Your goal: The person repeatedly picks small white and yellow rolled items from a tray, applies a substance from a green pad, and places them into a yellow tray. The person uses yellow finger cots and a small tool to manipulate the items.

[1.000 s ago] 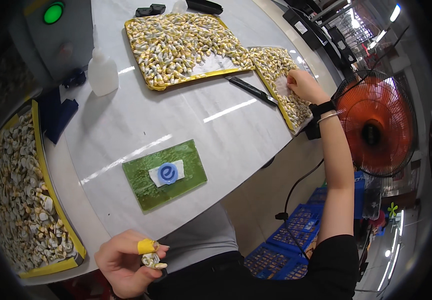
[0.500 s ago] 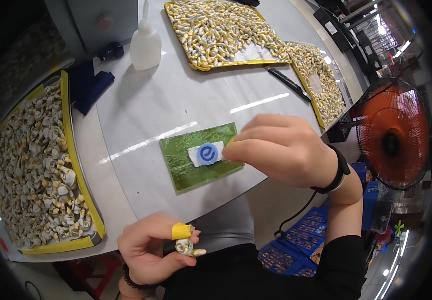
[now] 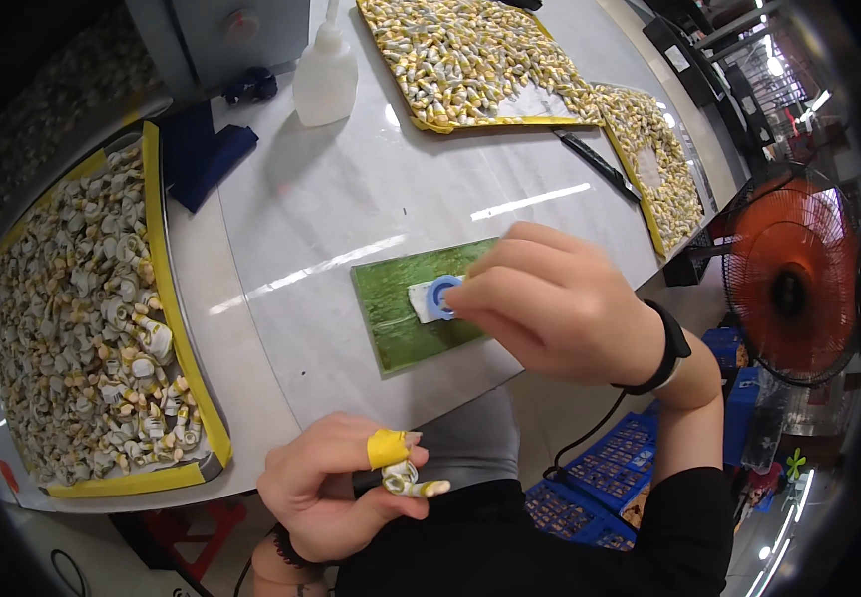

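My left hand [image 3: 331, 490], with yellow tape [image 3: 388, 449] round one finger, pinches a small white-and-yellow figurine [image 3: 407, 482] near the table's front edge. Over the green rectangular plate [image 3: 391, 343] is my right hand [image 3: 565, 308], its thumb and fingers pressed together. Those fingertips overlap a round blue disc [image 3: 436, 297] with a dark curved mark, lying on a white pad [image 3: 418, 302] on the plate. What the right fingers hold, if anything, is hidden.
A yellow-edged tray [image 3: 219, 438] heaped with small figurine pieces is at left. Two more filled trays [image 3: 440, 127] [image 3: 657, 239] lie at the back right. A white squeeze bottle [image 3: 325, 88], a navy cloth [image 3: 214, 164] and a black pen-like tool [image 3: 598, 166] rest on the table. An orange fan [image 3: 789, 284] stands at right.
My right fingertips have come over the blue disc, covering part of it. The left hand still pinches the figurine. The view has shifted, so the table contents appear farther right.
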`<act>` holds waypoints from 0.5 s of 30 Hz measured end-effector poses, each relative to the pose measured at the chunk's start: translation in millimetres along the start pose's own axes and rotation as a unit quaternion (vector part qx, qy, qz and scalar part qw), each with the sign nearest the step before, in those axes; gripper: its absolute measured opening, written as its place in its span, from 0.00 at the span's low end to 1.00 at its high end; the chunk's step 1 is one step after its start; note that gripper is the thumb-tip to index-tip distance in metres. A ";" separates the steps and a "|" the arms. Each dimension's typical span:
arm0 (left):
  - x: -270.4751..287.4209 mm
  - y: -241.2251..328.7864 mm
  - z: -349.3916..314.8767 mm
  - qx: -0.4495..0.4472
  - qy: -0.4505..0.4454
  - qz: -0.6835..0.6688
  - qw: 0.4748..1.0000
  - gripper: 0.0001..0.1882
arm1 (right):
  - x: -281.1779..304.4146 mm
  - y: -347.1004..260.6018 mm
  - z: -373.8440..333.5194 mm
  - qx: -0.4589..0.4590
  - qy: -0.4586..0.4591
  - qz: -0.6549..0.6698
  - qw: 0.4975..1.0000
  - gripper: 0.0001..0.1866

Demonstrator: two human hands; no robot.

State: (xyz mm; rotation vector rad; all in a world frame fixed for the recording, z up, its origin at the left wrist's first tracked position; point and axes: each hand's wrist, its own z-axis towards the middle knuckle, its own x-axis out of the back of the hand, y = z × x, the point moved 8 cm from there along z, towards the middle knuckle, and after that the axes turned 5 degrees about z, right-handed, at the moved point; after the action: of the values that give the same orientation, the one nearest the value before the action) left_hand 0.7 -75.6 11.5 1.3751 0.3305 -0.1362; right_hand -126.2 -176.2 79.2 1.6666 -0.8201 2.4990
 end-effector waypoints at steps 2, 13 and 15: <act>0.2 7.6 0.0 -0.040 0.015 0.034 0.999 0.17 | 9.2 -4.3 -2.8 -0.042 0.038 0.092 0.994 0.09; -22.0 27.5 7.5 -0.139 -0.070 0.201 0.967 0.23 | 8.9 -40.1 -16.9 -0.019 0.141 0.326 0.935 0.09; -22.8 28.1 9.1 -0.120 -0.077 0.199 0.970 0.18 | 5.5 -42.0 -16.9 0.006 0.138 0.316 0.938 0.08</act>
State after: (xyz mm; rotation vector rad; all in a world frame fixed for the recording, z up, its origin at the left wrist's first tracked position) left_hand -11.4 -81.1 46.2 1.1561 -0.0624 0.1263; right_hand -130.2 -134.1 96.2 1.1208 -1.4909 3.0323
